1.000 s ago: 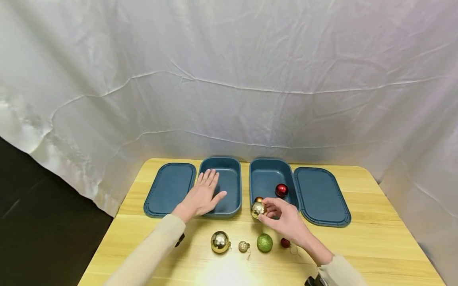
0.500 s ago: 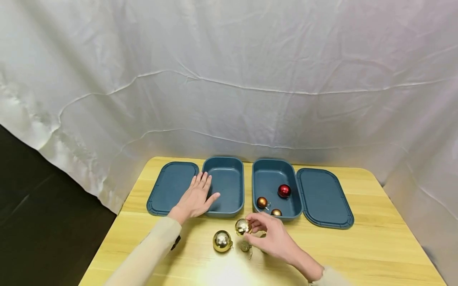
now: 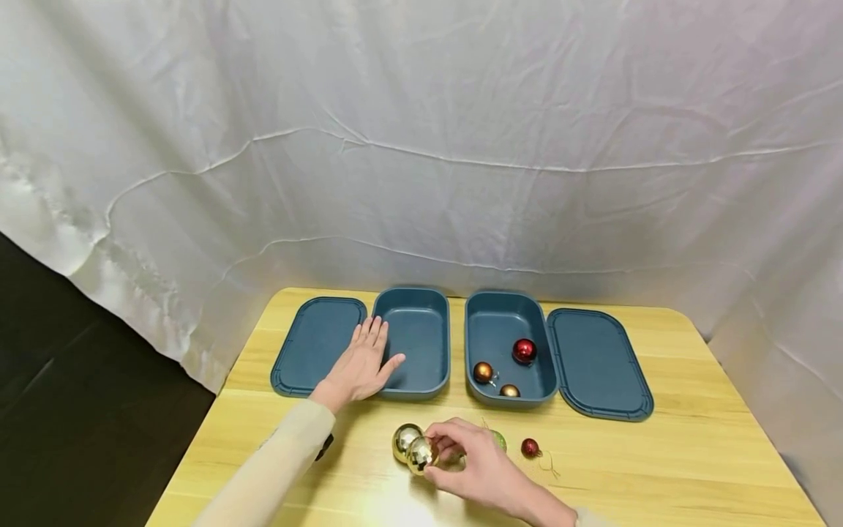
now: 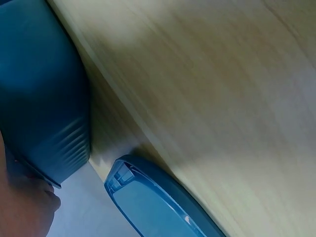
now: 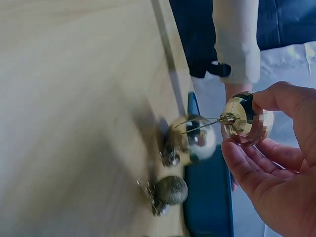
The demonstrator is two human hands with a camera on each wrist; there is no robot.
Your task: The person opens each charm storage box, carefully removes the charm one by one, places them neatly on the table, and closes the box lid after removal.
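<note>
My right hand [image 3: 474,465] pinches a faceted gold Christmas ball [image 3: 422,456] between thumb and fingers, above the table's front part. Just behind it, partly covered, sits a shiny smooth gold ball [image 3: 405,438]. A green ball [image 3: 499,440] is mostly hidden by the right hand, and to its right lies a small red ball [image 3: 530,447] with a string. In the right wrist view a small glittery ball [image 5: 171,190] lies below the held one. My left hand [image 3: 358,364], fingers straight, rests at the left edge of the left blue box [image 3: 446,344]; contact is unclear.
The right blue box [image 3: 468,344] holds a red ball [image 3: 524,350], a copper ball [image 3: 483,372] and a brownish-gold ball [image 3: 510,391]. Flat blue lids lie outside the boxes, one left [image 3: 316,344] and one right [image 3: 599,362]. A pale curtain [image 3: 421,183] hangs behind the table.
My right hand has carried the faceted gold ball from the right box's front edge leftward and nearer, beside the smooth gold ball. My left hand has shifted slightly left.
</note>
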